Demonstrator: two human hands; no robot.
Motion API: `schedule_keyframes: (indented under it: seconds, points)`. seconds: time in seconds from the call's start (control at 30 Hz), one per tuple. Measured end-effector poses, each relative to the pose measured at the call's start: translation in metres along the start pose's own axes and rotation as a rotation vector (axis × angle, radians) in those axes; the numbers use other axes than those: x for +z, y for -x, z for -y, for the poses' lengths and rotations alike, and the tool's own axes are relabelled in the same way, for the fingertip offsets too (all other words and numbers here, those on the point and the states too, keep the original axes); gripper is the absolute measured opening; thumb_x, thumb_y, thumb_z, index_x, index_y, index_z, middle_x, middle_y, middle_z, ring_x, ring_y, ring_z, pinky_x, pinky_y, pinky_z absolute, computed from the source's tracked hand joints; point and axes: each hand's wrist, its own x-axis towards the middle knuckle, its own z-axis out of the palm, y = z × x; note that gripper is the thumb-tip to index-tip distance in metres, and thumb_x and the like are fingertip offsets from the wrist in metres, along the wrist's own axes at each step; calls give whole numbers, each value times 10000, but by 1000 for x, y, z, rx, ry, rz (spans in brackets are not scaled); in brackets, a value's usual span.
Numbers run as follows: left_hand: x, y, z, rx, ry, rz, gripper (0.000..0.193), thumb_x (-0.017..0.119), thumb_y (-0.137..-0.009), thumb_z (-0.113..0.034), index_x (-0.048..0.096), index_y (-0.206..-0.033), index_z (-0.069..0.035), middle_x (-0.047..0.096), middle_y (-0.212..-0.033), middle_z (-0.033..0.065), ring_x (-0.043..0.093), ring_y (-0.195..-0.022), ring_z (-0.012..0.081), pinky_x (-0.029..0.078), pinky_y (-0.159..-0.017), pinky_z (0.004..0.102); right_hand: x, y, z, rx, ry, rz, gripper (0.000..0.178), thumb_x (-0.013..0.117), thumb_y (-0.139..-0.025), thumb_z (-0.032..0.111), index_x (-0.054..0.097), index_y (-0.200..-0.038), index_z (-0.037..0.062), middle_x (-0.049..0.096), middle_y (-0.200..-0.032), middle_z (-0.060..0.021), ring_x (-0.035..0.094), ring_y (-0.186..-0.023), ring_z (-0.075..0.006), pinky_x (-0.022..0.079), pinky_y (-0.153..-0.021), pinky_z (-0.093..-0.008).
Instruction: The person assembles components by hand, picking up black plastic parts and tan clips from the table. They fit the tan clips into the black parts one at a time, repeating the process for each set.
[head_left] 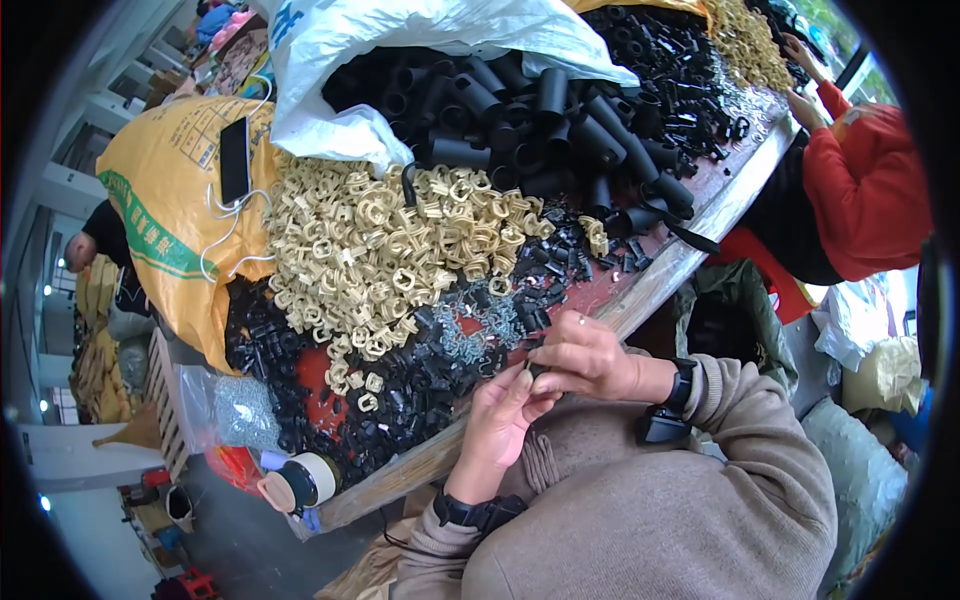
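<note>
My left hand (507,412) and my right hand (588,358) meet just over the table's near edge, fingertips pinched together. Between them is a small black part (535,369), mostly covered by my fingers, so its exact kind is hidden. Right beyond my fingers lies a pile of small silver screws (478,330). Small black plastic clips (415,375) are scattered around the screws. Farther back rises a large heap of cream plastic rings (400,235). Black plastic tubes (540,130) spill from a white sack (440,25) behind that heap.
A yellow sack (180,215) with a phone (235,160) and white cable stands at the left. A lidded bottle (305,482) and a bag of screws (245,412) sit near the left corner. The wooden edge (700,225) runs along my side. A person in red (870,190) works at the right.
</note>
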Motion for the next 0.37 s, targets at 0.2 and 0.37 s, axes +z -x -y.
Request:
schedule_keyframes:
  seconds: [0.2,0.37]
  points:
    - [-17,11,0,95,-57,25,254,535,-813,-177,519,-979,15,578,-816,85,587,-702,141,493,-632,225,-3,2,-2,-95,55,0,214,651,-649,120,579,-836,45,503,-700,-50,492,-606,-180,392,-510,-285]
    - [-34,11,-4,194,-65,64,313,561,-794,-208,502,-1004,17,578,-815,99,591,-690,157,497,-628,222,-37,10,-36,39,444,-43,246,594,-605,1,581,-842,67,530,-746,-58,506,-652,-196,406,-548,-302]
